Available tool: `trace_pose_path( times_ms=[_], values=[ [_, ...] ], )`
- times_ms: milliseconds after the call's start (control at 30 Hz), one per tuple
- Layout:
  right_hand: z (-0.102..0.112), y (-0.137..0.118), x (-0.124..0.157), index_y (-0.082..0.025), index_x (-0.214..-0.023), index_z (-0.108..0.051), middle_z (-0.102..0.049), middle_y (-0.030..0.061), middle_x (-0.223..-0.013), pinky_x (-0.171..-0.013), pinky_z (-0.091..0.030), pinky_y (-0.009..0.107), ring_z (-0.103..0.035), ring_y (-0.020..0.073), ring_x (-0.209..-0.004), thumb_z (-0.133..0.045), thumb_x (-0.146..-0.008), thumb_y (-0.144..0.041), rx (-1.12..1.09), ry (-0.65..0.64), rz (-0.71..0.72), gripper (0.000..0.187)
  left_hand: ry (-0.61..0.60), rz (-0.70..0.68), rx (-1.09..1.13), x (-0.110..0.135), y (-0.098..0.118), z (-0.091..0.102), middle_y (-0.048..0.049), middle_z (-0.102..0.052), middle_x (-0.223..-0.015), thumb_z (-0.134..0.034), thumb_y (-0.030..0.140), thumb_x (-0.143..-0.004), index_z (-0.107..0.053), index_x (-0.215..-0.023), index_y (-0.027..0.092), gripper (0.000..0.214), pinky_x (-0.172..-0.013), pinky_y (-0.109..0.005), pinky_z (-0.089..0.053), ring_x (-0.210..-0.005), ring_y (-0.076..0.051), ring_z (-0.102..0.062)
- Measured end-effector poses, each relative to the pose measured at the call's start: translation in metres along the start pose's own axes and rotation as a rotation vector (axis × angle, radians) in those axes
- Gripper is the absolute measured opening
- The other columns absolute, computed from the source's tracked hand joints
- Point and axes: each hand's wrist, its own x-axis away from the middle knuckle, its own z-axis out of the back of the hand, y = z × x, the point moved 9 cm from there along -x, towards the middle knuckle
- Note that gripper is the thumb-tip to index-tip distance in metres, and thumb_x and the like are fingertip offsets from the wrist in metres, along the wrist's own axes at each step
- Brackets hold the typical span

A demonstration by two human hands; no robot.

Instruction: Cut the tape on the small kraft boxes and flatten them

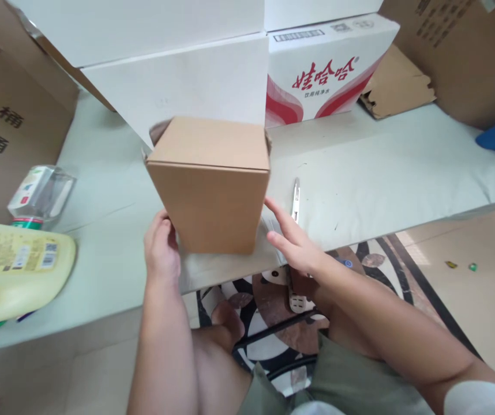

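Note:
A small brown cardboard box stands upright near the front edge of the table, its top closed and small flaps sticking out at the upper sides. My left hand is at its lower left side, fingers curled in against the cardboard. On the other side my right hand is open, fingers stretched toward the box's right edge; whether the fingertips touch it I cannot tell. Just beyond the right hand lies a white utility knife, partly hidden by that hand.
Large white cartons and a red-and-white printed carton stand behind the box. At left are a yellow jug, a clear plastic bottle and a brown carton. A cardboard piece lies at the back right of the table.

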Motion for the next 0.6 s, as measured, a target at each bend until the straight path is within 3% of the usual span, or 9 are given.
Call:
trace_pose_path(
  times_ms=[67, 167, 333, 500, 600],
  values=[
    [-0.003, -0.001, 0.002, -0.034, -0.167, -0.03, -0.037, 0.0066, -0.173, -0.134, -0.012, 0.068, -0.015, 0.0353, -0.167, -0.042, -0.098, -0.077, 0.064, -0.001, 0.047, 0.082, -0.052, 0.062, 0.016, 0.004, -0.014, -0.008, -0.0045, -0.079, -0.099, -0.075, 0.062, -0.073, -0.076, -0.09, 0.022, 0.044, -0.101, -0.04, -0.057, -0.112, -0.028, -0.07],
    [-0.003, -0.004, 0.004, -0.035, -0.166, -0.029, -0.042, 0.0111, -0.167, -0.132, -0.021, 0.068, -0.025, 0.0349, -0.164, -0.04, -0.1, -0.073, 0.133, 0.031, 0.129, 0.077, -0.082, 0.065, 0.003, 0.009, -0.021, -0.015, -0.006, -0.08, -0.11, -0.07, 0.078, -0.075, -0.078, -0.097, 0.024, 0.059, -0.108, -0.042, -0.056, -0.128, -0.031, -0.067],
    [0.008, -0.022, 0.012, -0.035, -0.166, -0.029, -0.044, 0.0119, -0.158, -0.128, -0.036, 0.059, -0.041, 0.0308, -0.153, -0.038, -0.104, -0.064, 0.163, 0.155, 0.324, 0.069, -0.13, 0.164, 0.011, 0.016, -0.026, -0.024, -0.0084, -0.076, -0.133, -0.074, 0.08, -0.075, -0.078, -0.114, 0.025, 0.067, -0.12, -0.047, -0.049, -0.145, -0.034, -0.057],
    [0.016, -0.038, 0.017, -0.036, -0.162, -0.035, -0.048, 0.0095, -0.161, -0.128, -0.038, 0.058, -0.041, 0.0309, -0.156, -0.043, -0.106, -0.051, 0.184, 0.204, 0.408, 0.059, -0.142, 0.365, 0.021, 0.024, -0.037, -0.033, -0.0077, -0.072, -0.141, -0.064, 0.081, -0.084, -0.077, -0.118, 0.027, 0.065, -0.119, -0.048, -0.051, -0.145, -0.034, -0.058],
    [0.016, -0.046, 0.018, -0.035, -0.158, -0.043, -0.047, 0.0086, -0.163, -0.129, -0.036, 0.059, -0.041, 0.0316, -0.157, -0.046, -0.104, -0.047, 0.2, 0.214, 0.443, 0.055, -0.233, 0.452, 0.017, 0.036, -0.047, -0.046, -0.0105, -0.073, -0.139, -0.06, 0.075, -0.09, -0.076, -0.12, 0.025, 0.061, -0.114, -0.052, -0.056, -0.137, -0.035, -0.064]
  ],
)
